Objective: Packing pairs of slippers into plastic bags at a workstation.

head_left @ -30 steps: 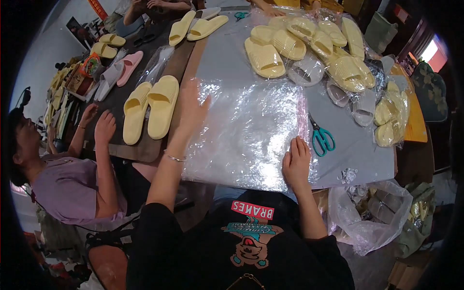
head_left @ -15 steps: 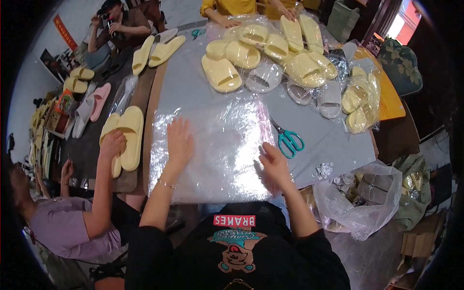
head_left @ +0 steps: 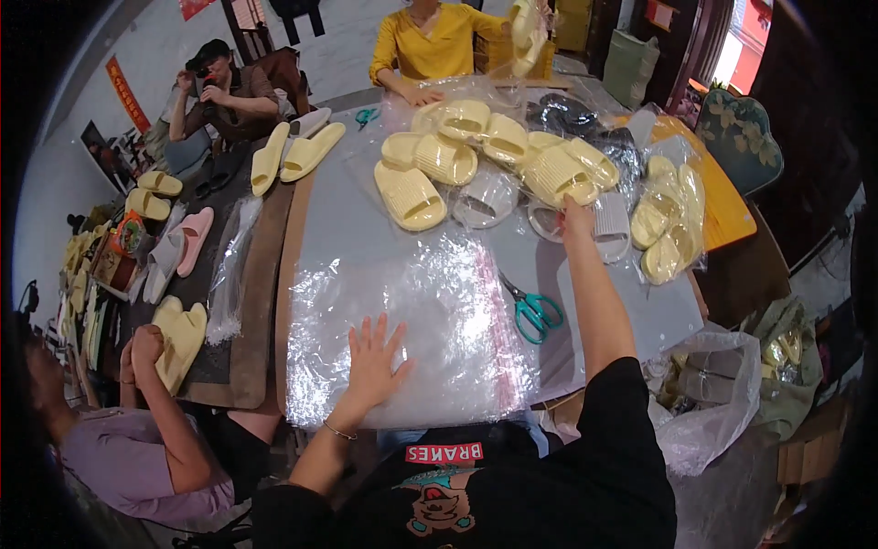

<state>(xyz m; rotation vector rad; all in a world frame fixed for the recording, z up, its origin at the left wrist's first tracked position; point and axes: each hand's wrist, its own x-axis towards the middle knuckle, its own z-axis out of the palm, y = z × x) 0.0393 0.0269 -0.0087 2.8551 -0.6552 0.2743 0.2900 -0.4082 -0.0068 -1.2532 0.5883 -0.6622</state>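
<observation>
My left hand [head_left: 375,368] lies flat, fingers spread, on a stack of clear plastic bags [head_left: 393,288] at the table's near edge. Stretched forward, my right hand [head_left: 576,220] grips the near end of a pale yellow slipper [head_left: 553,176] on the slipper pile; its fingertips are partly hidden. Around that slipper are more yellow slippers [head_left: 410,197] and grey slippers [head_left: 487,197], several under clear plastic. Green-handled scissors [head_left: 538,318] rest just right of the bags.
Across the table a person in yellow [head_left: 428,46] holds up yellow slippers [head_left: 526,37]. At left, a person in purple [head_left: 137,453] sits by a dark side table [head_left: 247,361] bearing slippers. A plastic sack [head_left: 709,403] stands at lower right, near an orange board [head_left: 722,206].
My right hand has gone from the bags' right edge forward to the yellow slipper. My left hand has slid nearer me. The person in yellow has lifted slippers off the pile.
</observation>
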